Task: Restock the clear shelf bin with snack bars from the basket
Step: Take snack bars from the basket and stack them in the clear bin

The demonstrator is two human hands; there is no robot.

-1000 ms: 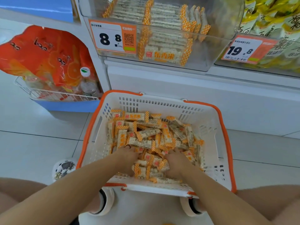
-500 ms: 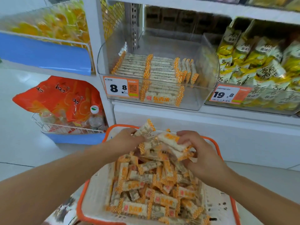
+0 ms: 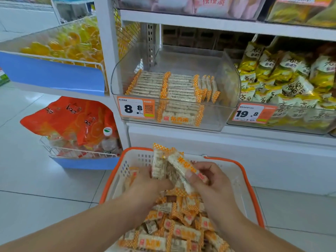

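Note:
A white basket with an orange rim (image 3: 251, 190) sits on the floor below the shelf, heaped with loose snack bars (image 3: 174, 231) in white and orange wrappers. Above its middle both hands hold a bunch of snack bars (image 3: 169, 164) between them. My left hand (image 3: 147, 184) grips the bunch from the left, my right hand (image 3: 211, 180) from the right, fingers curled round the bars. The clear shelf bin (image 3: 223, 115) stands straight ahead on the shelf, partly filled with neat rows of the same bars (image 3: 163, 86).
A price tag reading 8.8 (image 3: 136, 108) is on the bin's front. To the right stands a bin of yellow snack bags (image 3: 291, 82). At the left a wire rack holds orange bags (image 3: 71, 120) and a bottle (image 3: 109, 140). The floor is white tile.
Both hands dug into the basket's bars, lifted a bunch out and now hold it above the basket. The view has risen towards the shelf bin.

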